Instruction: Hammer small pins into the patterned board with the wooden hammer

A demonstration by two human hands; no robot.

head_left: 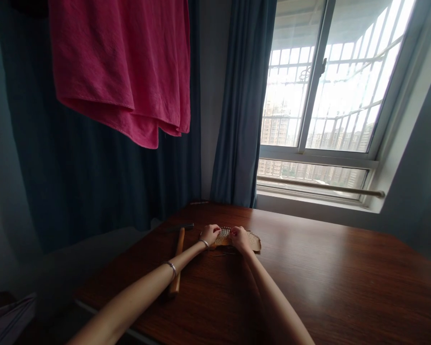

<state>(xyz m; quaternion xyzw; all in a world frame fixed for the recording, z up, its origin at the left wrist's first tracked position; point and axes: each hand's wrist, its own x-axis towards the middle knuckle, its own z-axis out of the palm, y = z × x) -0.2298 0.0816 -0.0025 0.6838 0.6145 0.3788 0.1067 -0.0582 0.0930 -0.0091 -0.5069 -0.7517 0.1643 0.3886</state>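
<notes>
The left hand (pixel 210 235) and the right hand (pixel 240 238) were bent over a tan curved piece (pixel 223 242), one towards each end, with thumbs and fingers drawn in narrow. Both hands met it, but the fingertips were too small in view to tell whether they pinched it, or anything finer on it, or merely rested there. The hands and wrists hid stretches of the piece, so its full outline could not be followed.

The piece lay on the wooden table (pixel 309 268), towards the far side. Between the hands its surface looked pale and speckled, crossed by thin light strands or wires; small tooth-like points lined its upper edge, and its right end showed plain tan with a darker rim. What it was made of could not be made out. Just below it were a few dark slivers (pixel 224 254), too faint to identify.

Two bangles circled the left arm, whose forearm crossed over the wooden handle of a hammer (pixel 180 244), covering its middle; the dark hammer head blended into the shadow. Both arms were cut off by the bottom edge.

Farther out, a pink cloth (pixel 122 67) hung down, its top out of view, before dark blue curtains (pixel 242 96). The barred window (pixel 337 105) was partly washed out by glare.
</notes>
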